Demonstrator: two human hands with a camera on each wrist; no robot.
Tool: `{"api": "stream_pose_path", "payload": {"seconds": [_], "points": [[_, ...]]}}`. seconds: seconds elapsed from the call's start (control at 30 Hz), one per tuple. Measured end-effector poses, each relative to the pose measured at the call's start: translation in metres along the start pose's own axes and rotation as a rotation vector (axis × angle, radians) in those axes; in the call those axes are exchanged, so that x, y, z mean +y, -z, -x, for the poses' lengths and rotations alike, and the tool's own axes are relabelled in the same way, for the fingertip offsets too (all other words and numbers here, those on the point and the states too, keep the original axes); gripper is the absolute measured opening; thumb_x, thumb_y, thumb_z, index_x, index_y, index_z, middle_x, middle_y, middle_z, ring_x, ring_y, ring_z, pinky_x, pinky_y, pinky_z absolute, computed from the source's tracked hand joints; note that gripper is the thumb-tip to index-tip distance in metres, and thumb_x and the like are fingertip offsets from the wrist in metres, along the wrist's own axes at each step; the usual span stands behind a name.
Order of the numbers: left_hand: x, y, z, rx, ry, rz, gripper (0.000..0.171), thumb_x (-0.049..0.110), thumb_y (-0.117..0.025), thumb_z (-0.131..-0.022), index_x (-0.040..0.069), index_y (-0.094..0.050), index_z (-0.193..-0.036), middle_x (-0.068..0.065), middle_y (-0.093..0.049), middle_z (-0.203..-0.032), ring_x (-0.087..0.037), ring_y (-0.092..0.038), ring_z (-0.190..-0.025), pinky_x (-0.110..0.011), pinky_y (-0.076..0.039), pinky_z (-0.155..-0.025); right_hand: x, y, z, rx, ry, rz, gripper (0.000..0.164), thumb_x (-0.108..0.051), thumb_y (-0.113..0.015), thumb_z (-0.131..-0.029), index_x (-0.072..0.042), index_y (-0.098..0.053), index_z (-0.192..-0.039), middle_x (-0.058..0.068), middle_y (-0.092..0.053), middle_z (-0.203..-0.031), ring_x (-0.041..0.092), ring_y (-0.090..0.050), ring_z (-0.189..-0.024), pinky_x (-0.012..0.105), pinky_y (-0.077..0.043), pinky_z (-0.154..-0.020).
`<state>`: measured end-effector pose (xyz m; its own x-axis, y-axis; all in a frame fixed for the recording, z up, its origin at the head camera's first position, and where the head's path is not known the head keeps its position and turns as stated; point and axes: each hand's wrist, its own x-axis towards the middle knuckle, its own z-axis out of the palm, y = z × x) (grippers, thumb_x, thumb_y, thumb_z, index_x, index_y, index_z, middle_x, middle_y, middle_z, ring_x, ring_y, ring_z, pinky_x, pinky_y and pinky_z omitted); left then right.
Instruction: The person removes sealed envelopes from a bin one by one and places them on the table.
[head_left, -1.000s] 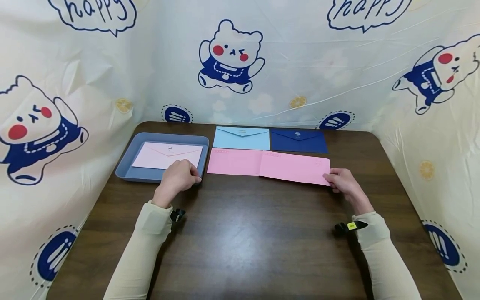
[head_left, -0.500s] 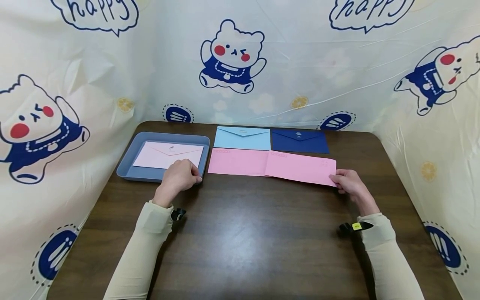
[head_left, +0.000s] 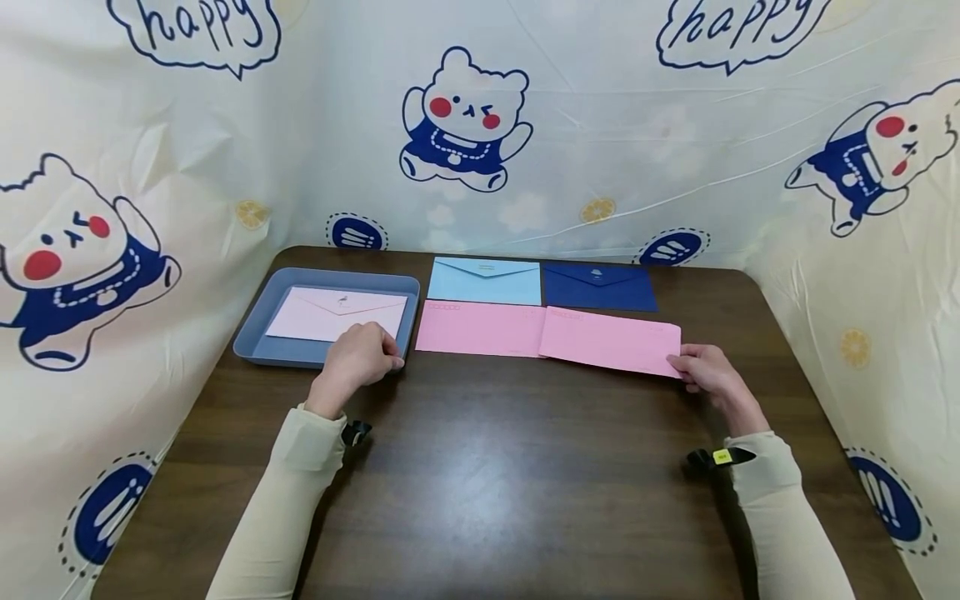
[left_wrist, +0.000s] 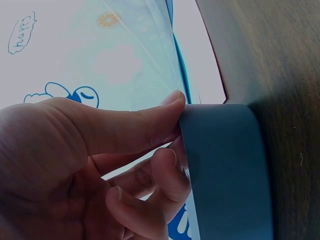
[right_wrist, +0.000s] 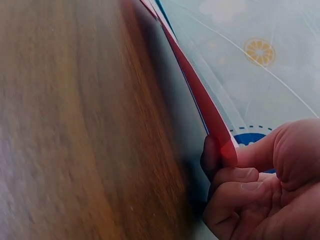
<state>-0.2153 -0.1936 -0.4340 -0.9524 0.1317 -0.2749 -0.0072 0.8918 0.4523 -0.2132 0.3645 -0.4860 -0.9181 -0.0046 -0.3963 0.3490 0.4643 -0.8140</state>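
My left hand (head_left: 357,362) pinches the near right corner of a blue-grey tray (head_left: 251,340). In the left wrist view the thumb and index finger press on either side of the tray's wall (left_wrist: 225,170). A pale pink envelope (head_left: 322,315) with its flap side up lies inside the tray. At the right, my right hand (head_left: 711,379) pinches the right end of a pink envelope (head_left: 611,340), tilted with that end raised a little off the table. Its left end meets or overlaps another pink envelope (head_left: 480,328) lying flat.
Behind the pink envelopes lie a light blue envelope (head_left: 485,289) and a navy envelope (head_left: 600,293), side by side near the back edge. The brown wooden table (head_left: 480,483) is walled in by a printed curtain (head_left: 600,125).
My right hand has drawn the pink envelope to the right, uncovering more of the other pink envelope. The left hand has stayed at the tray's corner. The head view has shifted slightly.
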Motion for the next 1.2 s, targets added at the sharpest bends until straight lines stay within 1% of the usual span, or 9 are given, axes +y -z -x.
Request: {"api": "stream_pose_path", "payload": {"seconds": [0.23, 0.43, 0.7, 0.93, 1.2], "points": [[0.000, 0.000, 0.000, -0.004, 0.000, 0.004, 0.009, 0.015, -0.080, -0.094, 0.007, -0.082, -0.097, -0.010, -0.070, -0.090, -0.030, -0.060, -0.083, -0.042, -0.052, -0.071, 0.002, 0.005, 0.000, -0.019, 0.000, -0.015, 0.019, -0.015, -0.060, -0.107, 0.003, -0.061, -0.104, -0.003, -0.052, -0.069, 0.011, -0.048, -0.062, 0.026, -0.048, -0.058], [-0.001, 0.000, -0.001, -0.001, -0.003, 0.001, 0.009, 0.015, -0.080, -0.094, 0.007, -0.082, -0.097, -0.010, -0.070, -0.090, -0.030, -0.061, -0.083, -0.042, -0.052, -0.071, 0.006, 0.012, -0.004, -0.055, 0.001, -0.026, 0.019, -0.015, -0.059, -0.108, 0.004, -0.060, -0.106, -0.003, -0.052, -0.069, 0.010, -0.048, -0.061, 0.024, -0.045, -0.057], [0.000, -0.001, -0.001, 0.001, -0.003, -0.003, 0.009, 0.016, -0.080, -0.094, 0.007, -0.082, -0.098, -0.010, -0.071, -0.090, -0.030, -0.061, -0.082, -0.043, -0.052, -0.071, 0.008, 0.019, -0.007, -0.073, -0.012, 0.015, 0.020, -0.015, -0.057, -0.109, 0.004, -0.060, -0.107, -0.002, -0.053, -0.072, 0.012, -0.049, -0.063, 0.026, -0.046, -0.058], [-0.001, -0.002, -0.001, -0.001, 0.005, 0.003, 0.010, 0.016, -0.080, -0.094, 0.007, -0.082, -0.098, -0.010, -0.071, -0.091, -0.030, -0.061, -0.083, -0.043, -0.053, -0.072, 0.009, 0.022, -0.008, -0.079, 0.005, 0.046, 0.022, -0.014, -0.056, -0.109, 0.007, -0.059, -0.110, -0.002, -0.053, -0.071, 0.012, -0.049, -0.063, 0.026, -0.045, -0.058], [-0.001, -0.001, -0.001, 0.002, 0.008, 0.010, 0.010, 0.015, -0.080, -0.094, 0.006, -0.082, -0.098, -0.011, -0.071, -0.091, -0.030, -0.061, -0.083, -0.044, -0.053, -0.073, 0.006, 0.022, -0.005, -0.074, 0.019, 0.068, 0.022, -0.014, -0.057, -0.108, 0.008, -0.058, -0.111, -0.002, -0.054, -0.071, 0.011, -0.049, -0.063, 0.026, -0.045, -0.058]]}}
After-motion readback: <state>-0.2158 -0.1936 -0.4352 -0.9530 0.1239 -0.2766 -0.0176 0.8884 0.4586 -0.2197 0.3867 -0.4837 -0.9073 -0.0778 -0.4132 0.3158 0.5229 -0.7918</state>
